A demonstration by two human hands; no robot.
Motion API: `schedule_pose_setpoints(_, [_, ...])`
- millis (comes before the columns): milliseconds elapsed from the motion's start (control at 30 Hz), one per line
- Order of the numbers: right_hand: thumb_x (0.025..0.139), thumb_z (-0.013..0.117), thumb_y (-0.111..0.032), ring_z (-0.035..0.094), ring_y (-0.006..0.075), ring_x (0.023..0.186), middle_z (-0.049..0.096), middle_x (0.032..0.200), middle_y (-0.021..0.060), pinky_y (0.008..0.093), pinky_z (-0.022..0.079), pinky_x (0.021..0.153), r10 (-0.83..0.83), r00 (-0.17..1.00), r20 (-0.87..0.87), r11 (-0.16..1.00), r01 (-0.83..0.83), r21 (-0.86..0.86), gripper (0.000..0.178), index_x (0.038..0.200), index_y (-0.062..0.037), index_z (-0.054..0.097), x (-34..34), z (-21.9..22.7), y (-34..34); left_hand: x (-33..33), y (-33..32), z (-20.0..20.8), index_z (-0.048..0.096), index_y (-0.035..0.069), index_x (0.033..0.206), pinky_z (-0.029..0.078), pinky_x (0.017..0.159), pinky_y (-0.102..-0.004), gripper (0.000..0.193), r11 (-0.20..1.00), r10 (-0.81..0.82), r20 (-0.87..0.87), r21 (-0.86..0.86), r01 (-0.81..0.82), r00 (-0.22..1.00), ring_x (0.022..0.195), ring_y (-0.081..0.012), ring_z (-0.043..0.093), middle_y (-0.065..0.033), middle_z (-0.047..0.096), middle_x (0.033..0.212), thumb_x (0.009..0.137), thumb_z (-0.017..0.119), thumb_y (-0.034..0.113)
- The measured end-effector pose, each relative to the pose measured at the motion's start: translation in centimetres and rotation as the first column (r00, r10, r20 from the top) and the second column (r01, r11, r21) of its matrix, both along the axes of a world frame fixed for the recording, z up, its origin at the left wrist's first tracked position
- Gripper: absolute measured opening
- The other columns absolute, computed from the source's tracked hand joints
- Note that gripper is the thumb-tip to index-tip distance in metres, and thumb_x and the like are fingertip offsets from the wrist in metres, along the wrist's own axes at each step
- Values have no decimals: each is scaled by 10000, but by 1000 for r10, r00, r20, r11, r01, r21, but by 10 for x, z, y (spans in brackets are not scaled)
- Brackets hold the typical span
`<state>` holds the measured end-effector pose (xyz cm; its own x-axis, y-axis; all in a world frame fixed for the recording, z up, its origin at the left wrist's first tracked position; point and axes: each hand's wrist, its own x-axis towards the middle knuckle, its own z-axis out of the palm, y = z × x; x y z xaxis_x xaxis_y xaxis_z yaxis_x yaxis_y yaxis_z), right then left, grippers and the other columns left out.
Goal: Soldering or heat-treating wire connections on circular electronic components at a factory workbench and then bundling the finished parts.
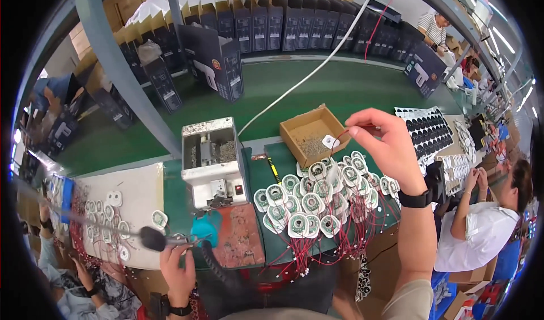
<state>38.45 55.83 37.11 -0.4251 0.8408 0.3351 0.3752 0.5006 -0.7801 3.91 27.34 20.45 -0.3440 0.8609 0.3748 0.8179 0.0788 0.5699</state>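
Observation:
My right hand (388, 144) is raised above the pile, thumb and forefinger pinched on thin red wire (341, 133). A small white plate (330, 142) hangs from it over the open cardboard box (313, 128). Beneath lies a heap of white plates with ring-shaped green circuit boards (311, 203), their red wires trailing over the front edge. At the lower left my left hand (178, 268) is closed around a tool with a black rounded end (153, 239) and metal shaft; the fingers partly hide it. Beside its tip is a teal piece (205, 226) on a worn red block.
A white machine with screw-filled trays (209, 150) stands left of the heap. Further left, more plates rest on a pale mat (144, 187). Dark cartons (283, 28) line the back of the green bench. Black parts sheets (428, 130) lie right; a co-worker (481, 229) sits nearby.

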Motion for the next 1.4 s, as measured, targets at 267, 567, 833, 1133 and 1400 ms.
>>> schedule_pose_setpoints(267, [895,646,-35,652,86,813,711,883,54,227,510,752,-228,963,-141,972,233,20,123,999,24,675,23,-45,-48,-12,-25,-49,655,28,1062,389,1057,-481,275,997,-37,-165,-74,25,986,1282,-410,462,-164,589,1266,787,658,19])
schedule_pose_setpoints(567, [858,674,-63,632,104,709,693,811,64,251,495,660,-369,924,101,929,364,61,122,950,16,676,48,-127,-139,-21,-25,-62,695,44,945,463,963,-447,167,994,0,-179,112,21,984,1110,-367,562,-88,684,1076,783,666,17])
schedule_pose_setpoints(833, [812,677,-8,618,275,935,625,959,130,357,488,836,-446,889,-102,714,422,559,188,992,-2,622,-23,-142,-208,5,-32,-48,701,68,955,499,896,-422,230,938,-39,-144,337,86,989,1012,-352,611,-68,708,1004,741,679,-11])
schedule_pose_setpoints(1133, [784,797,-67,579,186,1072,590,1141,87,334,478,971,240,895,-376,936,-316,-155,626,1307,-10,456,-183,-159,-143,35,-16,-39,669,50,1031,522,874,-408,319,912,-138,75,399,97,988,1002,-351,607,-105,666,1083,721,733,10])
schedule_pose_setpoints(1400, [856,572,-19,579,199,639,543,821,73,358,534,627,42,509,-860,979,-193,-66,374,1208,-19,444,-219,-125,-136,51,2,-38,691,64,1002,500,893,-405,277,912,-218,68,369,179,973,1036,-307,600,-67,662,1064,732,754,72])
